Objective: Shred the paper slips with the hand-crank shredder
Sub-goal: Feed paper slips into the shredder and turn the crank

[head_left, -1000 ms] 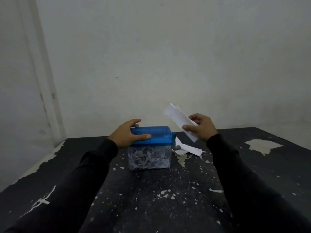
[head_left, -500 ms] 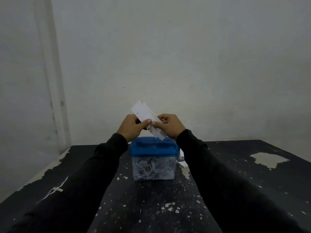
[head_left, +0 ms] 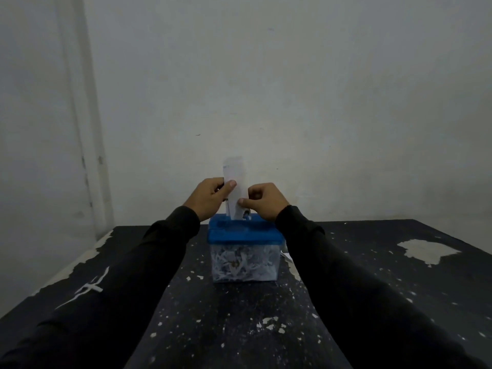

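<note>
A small hand-crank shredder (head_left: 244, 233) with a blue lid and a clear bin full of white shreds (head_left: 243, 263) stands mid-table. A white paper slip (head_left: 235, 179) stands upright over the lid, its lower end at the slot. My left hand (head_left: 209, 198) pinches the slip's left edge with the thumb on its front. My right hand (head_left: 262, 199) pinches its right edge lower down. The crank is hidden behind my right wrist.
The table (head_left: 372, 262) is black with chipped paint and pale flakes scattered over it. A corner of more white paper (head_left: 287, 255) peeks out right of the shredder beside my right sleeve. A bare wall stands close behind the table.
My right hand brought the slip from the right to above the shredder. My left hand left the lid and took hold of the slip. The slip turned from slanted to upright.
</note>
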